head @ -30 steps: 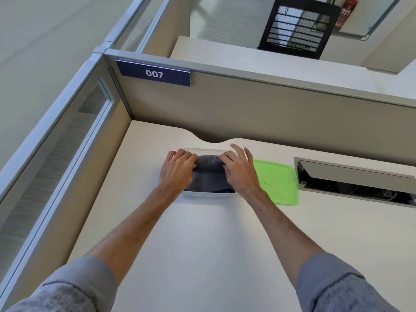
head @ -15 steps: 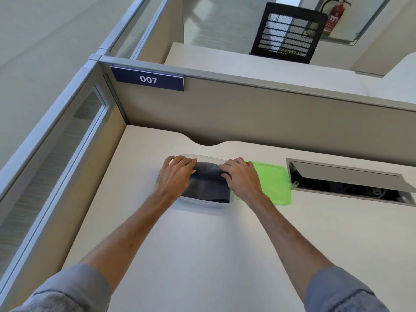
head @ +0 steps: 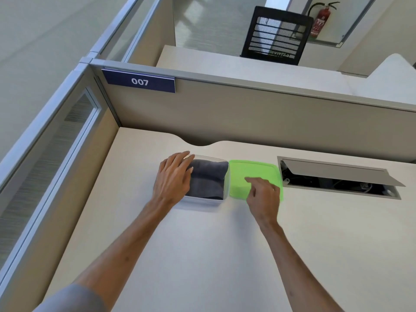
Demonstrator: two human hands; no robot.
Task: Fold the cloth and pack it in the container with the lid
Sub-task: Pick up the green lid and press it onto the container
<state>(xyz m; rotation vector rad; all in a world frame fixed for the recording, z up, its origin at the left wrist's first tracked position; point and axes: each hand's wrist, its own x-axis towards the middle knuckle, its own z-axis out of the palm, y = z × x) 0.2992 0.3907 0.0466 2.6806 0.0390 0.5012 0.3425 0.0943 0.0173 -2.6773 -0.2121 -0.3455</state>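
One pale desk (head: 202, 255), cubicle panels around it. One clear container (head: 202, 200) near the desk's back edge; inside it one dark grey cloth (head: 208, 179), folded into a thick wad. One bright green lid (head: 254, 170) flat on the desk, touching the container's right side. Left hand (head: 172, 176) open, palm on container's left end. Right hand (head: 263, 194) loosely open over lid, gripping nothing.

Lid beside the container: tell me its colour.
Bright green lid, clearest in the head view.
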